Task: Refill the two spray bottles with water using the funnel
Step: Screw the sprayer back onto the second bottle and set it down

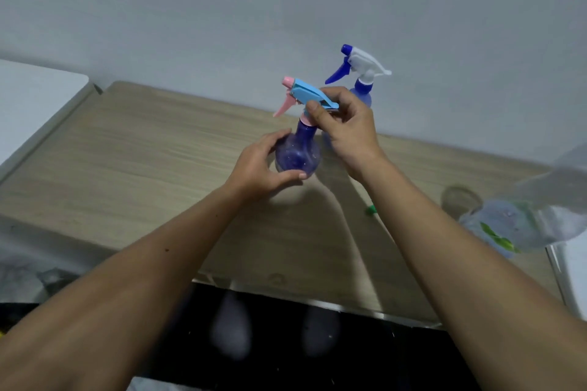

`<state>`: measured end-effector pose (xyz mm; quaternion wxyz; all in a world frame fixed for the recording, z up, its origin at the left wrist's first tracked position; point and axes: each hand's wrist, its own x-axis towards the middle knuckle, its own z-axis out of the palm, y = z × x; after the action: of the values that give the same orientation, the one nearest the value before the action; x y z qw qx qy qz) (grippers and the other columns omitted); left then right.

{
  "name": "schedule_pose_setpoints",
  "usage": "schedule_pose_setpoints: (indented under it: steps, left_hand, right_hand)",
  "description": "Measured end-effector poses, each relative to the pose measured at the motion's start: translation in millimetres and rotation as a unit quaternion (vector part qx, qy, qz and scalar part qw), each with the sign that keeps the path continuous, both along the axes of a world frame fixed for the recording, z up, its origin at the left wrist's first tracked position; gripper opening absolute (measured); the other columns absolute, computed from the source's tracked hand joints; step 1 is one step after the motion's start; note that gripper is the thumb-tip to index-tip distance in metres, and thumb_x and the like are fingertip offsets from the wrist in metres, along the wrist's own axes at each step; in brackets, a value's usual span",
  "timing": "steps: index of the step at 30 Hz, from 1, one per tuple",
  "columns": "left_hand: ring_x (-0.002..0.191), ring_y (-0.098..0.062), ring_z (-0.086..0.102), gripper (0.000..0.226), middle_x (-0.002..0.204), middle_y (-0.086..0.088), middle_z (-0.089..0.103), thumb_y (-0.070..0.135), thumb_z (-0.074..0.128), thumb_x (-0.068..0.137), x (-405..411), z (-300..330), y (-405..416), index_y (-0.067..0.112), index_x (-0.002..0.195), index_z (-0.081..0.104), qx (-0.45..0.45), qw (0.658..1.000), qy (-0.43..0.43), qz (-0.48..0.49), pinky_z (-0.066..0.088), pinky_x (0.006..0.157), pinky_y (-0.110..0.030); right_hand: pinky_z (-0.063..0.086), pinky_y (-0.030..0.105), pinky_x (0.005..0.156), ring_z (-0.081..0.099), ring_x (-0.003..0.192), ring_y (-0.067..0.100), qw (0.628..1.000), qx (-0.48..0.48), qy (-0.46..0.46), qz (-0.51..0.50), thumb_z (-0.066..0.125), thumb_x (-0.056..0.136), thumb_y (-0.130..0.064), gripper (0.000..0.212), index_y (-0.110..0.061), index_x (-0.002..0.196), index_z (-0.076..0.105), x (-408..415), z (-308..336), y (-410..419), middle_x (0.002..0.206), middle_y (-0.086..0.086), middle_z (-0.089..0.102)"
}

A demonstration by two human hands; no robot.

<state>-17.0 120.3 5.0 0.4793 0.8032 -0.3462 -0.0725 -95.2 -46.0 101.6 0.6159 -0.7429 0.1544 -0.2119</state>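
On the table [127, 149], the left hand [260, 165] grips the purple bottle [300, 152]; the right hand [346, 124] pinches its spray head [309, 95]; the blue bottle [362, 89] stands just behind.

Your right hand [344, 128] hides lower body of blue-and-white-trigger spray bottle [360, 81]; blurred clear plastic bottle [521, 225] cut off at right edge.

Near spray bottle [298, 154] stood on the wooden table [143, 168], held between left hand [263, 165] and right hand [346, 124], second spray bottle [362, 82] set just behind by the wall [286, 3], water bottle [508, 228] laid at the right edge.
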Motion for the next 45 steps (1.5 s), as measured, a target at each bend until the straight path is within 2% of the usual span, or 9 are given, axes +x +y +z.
schedule_pose_setpoints:
  steps: [8,12,23,28,36,38,40,43,45]
  left_hand:
    - [0.135,-0.016,0.059,0.110,0.149,0.001,0.060,0.053,0.096,0.062,58.1,-17.3,-14.3,0.020,0.155,0.046,0.003,0.999,0.045,0.012,0.052,0.113,-0.044]
    - [0.132,-0.016,0.062,0.109,0.145,0.001,0.063,0.052,0.096,0.062,76.3,-23.7,-19.4,0.020,0.153,0.048,0.002,0.999,0.044,0.008,0.054,0.112,-0.043]
    - [0.133,-0.013,0.059,0.099,0.146,0.004,0.061,0.053,0.093,0.070,87.9,-26.2,-24.1,0.024,0.153,0.046,0.001,1.000,0.019,-0.007,0.053,0.113,-0.040]
    - [0.132,-0.011,0.059,0.097,0.146,0.004,0.061,0.049,0.093,0.073,86.4,-26.2,-25.7,0.023,0.154,0.045,0.008,1.000,0.012,-0.008,0.053,0.112,-0.039]
    - [0.150,-0.016,0.044,0.134,0.167,-0.001,0.041,0.069,0.092,0.063,73.0,-28.4,-20.2,0.019,0.166,0.022,0.020,0.999,0.025,0.028,0.043,0.122,-0.045]
    - [0.151,-0.016,0.043,0.135,0.167,-0.002,0.040,0.068,0.092,0.062,67.0,-30.6,-15.6,0.017,0.165,0.022,0.023,0.999,0.023,0.043,0.042,0.122,-0.046]
    - [0.152,-0.018,0.041,0.131,0.166,-0.005,0.039,0.061,0.094,0.064,56.4,-29.2,-10.1,0.016,0.164,0.022,0.027,0.997,0.027,0.060,0.040,0.123,-0.046]
    - [0.152,-0.021,0.040,0.125,0.166,-0.008,0.036,0.053,0.095,0.070,36.4,-29.3,-0.3,0.013,0.164,0.023,0.040,0.995,0.028,0.082,0.039,0.124,-0.046]
    - [0.152,-0.019,0.040,0.122,0.165,-0.007,0.037,0.052,0.094,0.071,20.9,-30.5,7.5,0.015,0.164,0.024,0.034,0.994,0.038,0.091,0.040,0.123,-0.047]
  right_hand:
    - [0.062,0.022,0.087,0.075,0.098,0.007,1.000,-0.015,0.013,-0.016,0.077,0.095,-0.020,0.026,-0.017,0.120,0.071,62.0,-15.6,-0.3,0.104,-0.004,0.077]
    - [0.063,0.027,0.091,0.075,0.102,0.006,0.999,0.007,0.021,-0.030,0.079,0.094,-0.024,0.032,-0.019,0.124,0.070,78.7,-24.4,-1.0,0.110,-0.005,0.077]
    - [0.059,0.017,0.078,0.074,0.092,-0.002,0.998,0.047,0.006,-0.049,0.077,0.095,-0.020,0.028,-0.013,0.120,0.067,90.0,-30.8,-0.2,0.100,-0.005,0.077]
    - [0.059,0.018,0.076,0.077,0.091,0.006,0.997,0.061,-0.001,-0.052,0.077,0.095,-0.018,0.026,-0.013,0.118,0.067,87.2,-31.7,2.2,0.096,-0.002,0.078]
    - [0.062,0.024,0.088,0.073,0.105,0.000,0.998,0.046,0.007,-0.034,0.082,0.092,-0.023,0.043,-0.011,0.130,0.066,68.7,-41.8,1.2,0.122,-0.005,0.074]
    - [0.062,0.031,0.097,0.070,0.116,0.008,0.999,0.037,0.017,-0.037,0.082,0.091,-0.026,0.050,-0.014,0.136,0.064,60.6,-45.2,0.6,0.131,-0.006,0.070]
    - [0.061,0.026,0.095,0.068,0.122,0.011,0.998,0.033,0.024,-0.039,0.081,0.092,-0.025,0.051,-0.015,0.139,0.063,49.8,-46.9,-0.4,0.136,-0.006,0.068]
    - [0.059,0.015,0.085,0.069,0.117,0.006,0.998,0.049,0.025,-0.042,0.081,0.092,-0.023,0.049,-0.013,0.137,0.064,27.7,-46.1,1.3,0.133,-0.005,0.069]
    - [0.060,0.020,0.089,0.071,0.113,0.006,0.997,0.050,0.029,-0.047,0.082,0.091,-0.024,0.048,-0.013,0.135,0.065,9.4,-47.4,2.5,0.130,-0.004,0.070]
